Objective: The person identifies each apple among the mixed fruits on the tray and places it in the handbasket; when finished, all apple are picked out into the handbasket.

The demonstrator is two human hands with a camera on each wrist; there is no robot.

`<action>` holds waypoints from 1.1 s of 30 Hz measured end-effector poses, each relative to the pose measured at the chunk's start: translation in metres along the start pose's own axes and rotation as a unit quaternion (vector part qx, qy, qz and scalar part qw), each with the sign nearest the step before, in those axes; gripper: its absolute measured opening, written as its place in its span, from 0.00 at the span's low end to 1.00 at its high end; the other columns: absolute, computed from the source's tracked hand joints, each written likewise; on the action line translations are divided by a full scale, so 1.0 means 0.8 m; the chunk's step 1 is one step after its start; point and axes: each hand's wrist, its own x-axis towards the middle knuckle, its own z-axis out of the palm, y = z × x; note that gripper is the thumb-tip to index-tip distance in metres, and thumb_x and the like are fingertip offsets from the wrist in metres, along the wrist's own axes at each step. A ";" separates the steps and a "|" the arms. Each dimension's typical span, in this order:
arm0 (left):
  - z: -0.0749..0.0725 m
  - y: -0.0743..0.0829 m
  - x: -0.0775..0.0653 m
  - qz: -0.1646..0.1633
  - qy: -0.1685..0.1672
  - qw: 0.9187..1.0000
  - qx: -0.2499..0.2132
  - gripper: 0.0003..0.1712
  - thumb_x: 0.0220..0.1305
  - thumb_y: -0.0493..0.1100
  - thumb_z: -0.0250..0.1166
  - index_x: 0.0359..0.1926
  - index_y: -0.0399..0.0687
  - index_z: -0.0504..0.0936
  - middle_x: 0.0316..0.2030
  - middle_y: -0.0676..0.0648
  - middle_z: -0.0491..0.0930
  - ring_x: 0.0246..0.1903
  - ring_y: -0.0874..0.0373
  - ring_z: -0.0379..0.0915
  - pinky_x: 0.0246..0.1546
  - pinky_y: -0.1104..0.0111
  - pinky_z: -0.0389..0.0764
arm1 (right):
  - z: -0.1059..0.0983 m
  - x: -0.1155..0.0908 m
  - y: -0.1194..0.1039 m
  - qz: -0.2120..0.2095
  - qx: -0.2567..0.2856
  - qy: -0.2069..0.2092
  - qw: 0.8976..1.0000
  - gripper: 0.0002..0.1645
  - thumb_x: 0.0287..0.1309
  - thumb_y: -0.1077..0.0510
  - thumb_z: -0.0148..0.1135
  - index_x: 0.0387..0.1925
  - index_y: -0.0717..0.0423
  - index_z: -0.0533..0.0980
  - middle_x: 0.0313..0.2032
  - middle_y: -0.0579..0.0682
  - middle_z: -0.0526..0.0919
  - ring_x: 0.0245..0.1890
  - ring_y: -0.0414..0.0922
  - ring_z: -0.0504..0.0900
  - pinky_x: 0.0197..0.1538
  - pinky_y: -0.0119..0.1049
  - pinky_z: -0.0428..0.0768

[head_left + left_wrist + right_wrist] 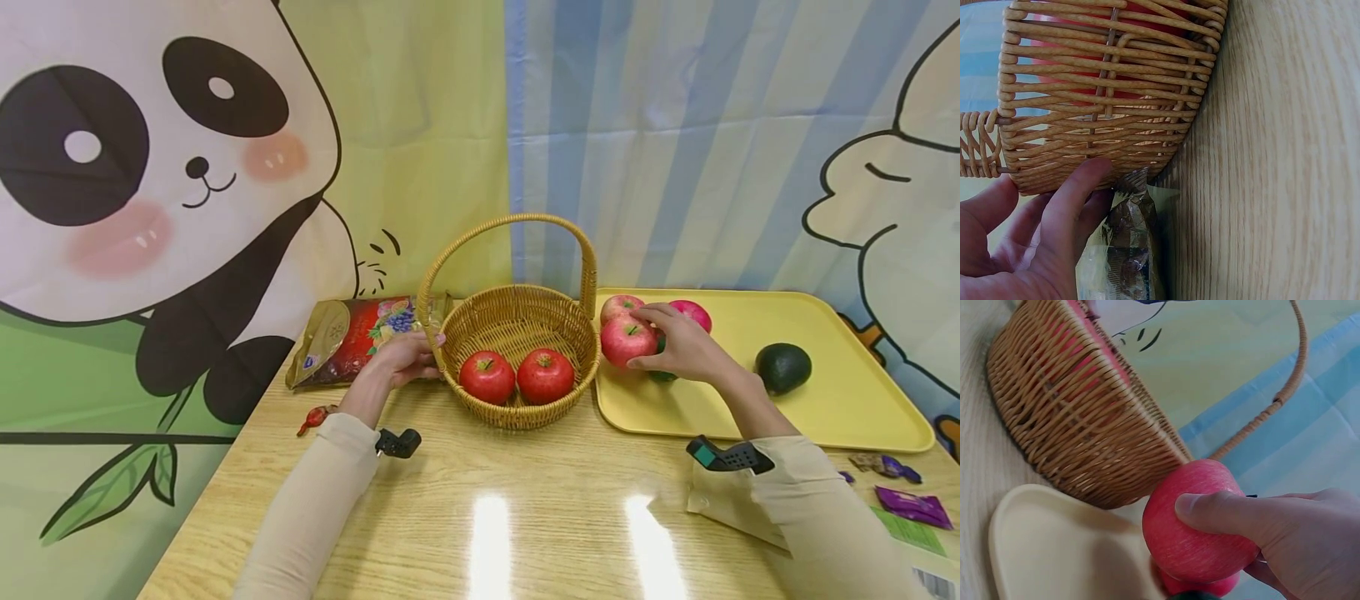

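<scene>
My right hand (686, 346) pinches a pinkish-red apple (1194, 534), thumb on its near side, with the other fingers mostly hidden behind it. This apple is over the left end of the yellow tray (720, 421); another apple (621, 307) shows behind it. Left of the tray stands a wicker basket (517, 422) with a tall handle. Two red apples, one on the left (486, 377) and one on the right (546, 375), lie inside. My left hand (408, 358) touches the basket's left side near the handle base, fingers fairly straight against the weave (1104, 87).
On the tray are a dark green avocado-like fruit (783, 367), a bright pink fruit (692, 314) and a dark green item partly hidden by my right hand. A red and gold bag (360, 333) lies left of the basket. Wrapped candies (911, 505) lie at right.
</scene>
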 end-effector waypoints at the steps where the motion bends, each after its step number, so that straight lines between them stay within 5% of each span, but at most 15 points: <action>1: 0.000 0.000 0.000 0.000 -0.001 1.000 -0.001 0.26 0.75 0.40 0.51 0.68 0.32 0.62 0.67 0.29 0.63 0.65 0.40 0.65 0.60 0.50 0.74 | -0.004 0.000 -0.002 0.001 0.001 0.001 1.000 0.47 0.41 0.52 0.79 0.62 0.65 0.69 0.60 0.68 0.69 0.60 0.67 0.69 0.57 0.67 0.71; 16: 0.002 0.001 -0.001 -0.002 -0.002 1.000 -0.001 0.27 0.75 0.39 0.50 0.69 0.33 0.61 0.67 0.29 0.63 0.66 0.40 0.63 0.63 0.48 0.70 | -0.037 0.014 -0.050 -0.058 0.000 0.038 0.998 0.45 0.40 0.54 0.80 0.60 0.63 0.71 0.60 0.62 0.71 0.53 0.60 0.75 0.50 0.59 0.78; 26: 0.002 0.001 0.000 0.000 0.001 1.000 0.001 0.26 0.74 0.40 0.51 0.69 0.33 0.62 0.67 0.30 0.64 0.65 0.41 0.66 0.61 0.49 0.72 | -0.019 0.048 -0.097 -0.080 0.031 -0.018 0.996 0.46 0.43 0.51 0.78 0.64 0.60 0.69 0.64 0.61 0.67 0.63 0.60 0.68 0.60 0.61 0.72; 33: 0.003 0.001 -0.002 0.002 0.003 1.000 -0.005 0.27 0.74 0.39 0.51 0.69 0.32 0.62 0.67 0.29 0.63 0.65 0.40 0.65 0.62 0.48 0.71 | 0.011 0.085 -0.120 -0.082 0.038 -0.030 0.995 0.46 0.42 0.49 0.78 0.63 0.59 0.70 0.61 0.59 0.70 0.59 0.57 0.72 0.58 0.56 0.75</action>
